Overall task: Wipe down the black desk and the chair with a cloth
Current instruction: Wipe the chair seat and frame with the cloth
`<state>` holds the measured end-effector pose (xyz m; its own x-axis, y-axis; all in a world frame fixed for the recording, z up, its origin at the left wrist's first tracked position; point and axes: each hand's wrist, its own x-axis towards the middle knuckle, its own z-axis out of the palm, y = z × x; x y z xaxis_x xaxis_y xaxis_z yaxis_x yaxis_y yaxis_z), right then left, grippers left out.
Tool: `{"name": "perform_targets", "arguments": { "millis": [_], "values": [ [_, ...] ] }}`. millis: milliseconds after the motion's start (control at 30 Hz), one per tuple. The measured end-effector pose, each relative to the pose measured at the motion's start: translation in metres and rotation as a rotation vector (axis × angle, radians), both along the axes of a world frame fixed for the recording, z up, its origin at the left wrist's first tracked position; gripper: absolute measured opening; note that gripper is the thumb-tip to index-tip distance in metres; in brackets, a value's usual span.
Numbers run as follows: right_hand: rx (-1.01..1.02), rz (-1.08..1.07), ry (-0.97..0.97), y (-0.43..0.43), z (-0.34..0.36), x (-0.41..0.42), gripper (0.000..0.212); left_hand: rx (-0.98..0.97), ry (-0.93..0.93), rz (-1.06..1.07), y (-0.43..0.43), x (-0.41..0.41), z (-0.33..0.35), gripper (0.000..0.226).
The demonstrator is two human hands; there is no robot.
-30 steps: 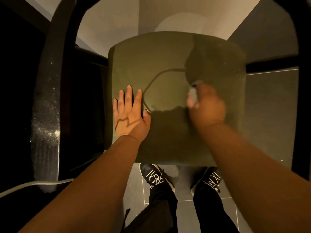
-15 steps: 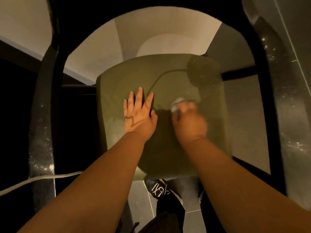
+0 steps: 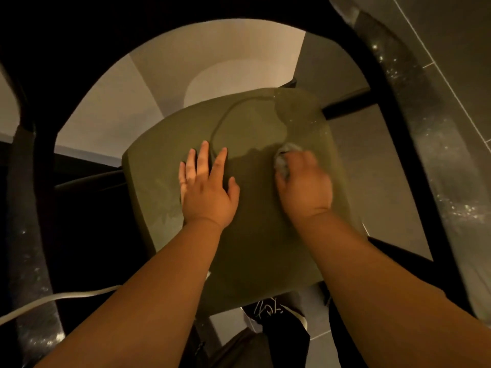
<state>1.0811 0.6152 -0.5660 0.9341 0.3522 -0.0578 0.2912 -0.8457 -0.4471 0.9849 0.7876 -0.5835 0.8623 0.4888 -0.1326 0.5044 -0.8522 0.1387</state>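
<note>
I look down on the chair (image 3: 385, 107), its black curved frame ringing an olive seat pad (image 3: 255, 243). My left hand (image 3: 207, 189) lies flat at the pad's middle, fingers straight and spread. Right of it, my right hand (image 3: 305, 181) is curled round a balled grey cloth (image 3: 284, 158), held against the pad's right side, near a darker patch (image 3: 297, 110) at the far corner

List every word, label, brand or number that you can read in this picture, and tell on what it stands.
White marks on the black shoe: perhaps lettering, too blurred and cut off to read.
On the chair seat and the cloth: no text to see.
</note>
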Motion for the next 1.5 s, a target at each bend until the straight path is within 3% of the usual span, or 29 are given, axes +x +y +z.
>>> {"name": "perform_targets", "arguments": {
  "millis": [100,167,267,333,400,500,567,733,833,900,1000,1033,1100,1200,1267,1333,1500],
  "values": [
    [-0.038,0.220,-0.035,-0.004,0.000,0.000,0.023,-0.003,-0.033,-0.013,0.000,-0.003,-0.002,0.062],
    [-0.113,0.073,-0.031,-0.022,0.002,0.019,0.024,-0.004,-0.035,-0.009,0.001,-0.002,-0.002,0.063],
    [-0.167,-0.314,-0.030,-0.047,0.002,0.038,0.033,0.022,-0.015,-0.015,0.000,-0.002,0.000,0.064],
    [-0.136,-0.411,-0.024,-0.035,0.000,0.037,0.034,0.037,-0.019,-0.008,0.000,-0.002,-0.002,0.064],
    [-0.095,-0.253,-0.014,-0.004,0.000,0.026,0.033,0.027,-0.032,-0.006,0.001,-0.003,-0.004,0.065],
    [-0.010,0.216,-0.028,0.025,-0.005,0.003,0.029,0.023,-0.041,-0.013,0.000,-0.003,-0.003,0.065],
    [-0.040,0.277,-0.064,0.017,-0.006,0.013,0.026,0.014,-0.032,-0.011,0.000,-0.002,-0.003,0.065],
    [-0.275,-0.277,0.000,-0.027,0.002,0.055,0.036,-0.091,-0.056,0.042,-0.001,0.004,0.004,0.061],
    [-0.250,-0.383,0.013,-0.016,0.007,0.062,0.037,-0.133,-0.089,0.061,0.003,0.020,0.008,0.056],
    [-0.217,-0.198,0.018,0.010,0.010,0.052,0.037,-0.124,-0.076,0.018,0.009,0.029,0.005,0.056],
    [-0.128,0.313,0.032,0.046,0.006,0.016,0.032,-0.066,-0.086,-0.038,0.014,0.033,-0.003,0.064],
    [-0.130,0.364,0.008,0.046,0.004,0.014,0.031,-0.047,-0.086,-0.044,0.013,0.032,-0.005,0.065],
    [-0.217,0.191,-0.007,0.031,0.004,0.035,0.032,-0.017,-0.077,-0.033,0.011,0.031,-0.007,0.064],
    [-0.300,-0.252,0.010,-0.013,0.004,0.079,0.039,-0.005,-0.056,-0.031,0.011,0.035,-0.004,0.064],
    [-0.289,-0.333,0.008,-0.018,0.005,0.084,0.042,0.012,-0.040,-0.032,0.011,0.035,-0.003,0.064],
    [-0.197,-0.264,0.009,0.001,0.007,0.074,0.039,0.020,-0.039,-0.027,0.010,0.035,-0.004,0.065],
    [-0.085,0.190,0.007,0.042,-0.002,0.042,0.031,0.025,-0.072,-0.029,0.010,0.032,-0.008,0.065]
  ]
}}
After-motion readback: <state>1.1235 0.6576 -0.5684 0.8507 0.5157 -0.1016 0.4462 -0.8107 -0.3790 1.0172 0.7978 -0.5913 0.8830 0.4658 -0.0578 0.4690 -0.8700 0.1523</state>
